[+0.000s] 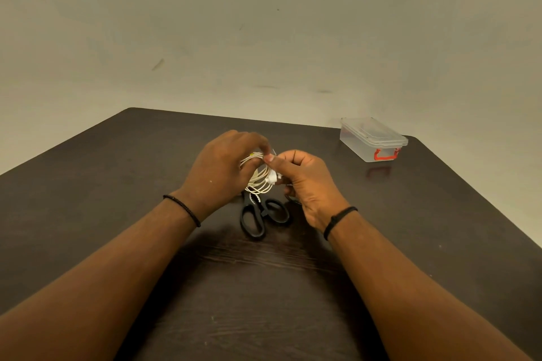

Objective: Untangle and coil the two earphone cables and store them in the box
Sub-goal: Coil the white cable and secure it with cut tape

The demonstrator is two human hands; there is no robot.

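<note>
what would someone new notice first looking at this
Both hands meet at the middle of the dark table: the left hand and right hand hold a bundle of white earphone cable in loops between them. Just beneath them lie black-handled scissors. Far right, near the table's back edge, stands a clear plastic box with its lid on and a red latch.

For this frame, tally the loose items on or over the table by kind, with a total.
Coiled white earphone cable bundle, held in both hands: 1 (separate cables cannot be told apart)
Black-handled scissors: 1
Clear plastic box with red latch, lid on: 1
Total: 3
</note>
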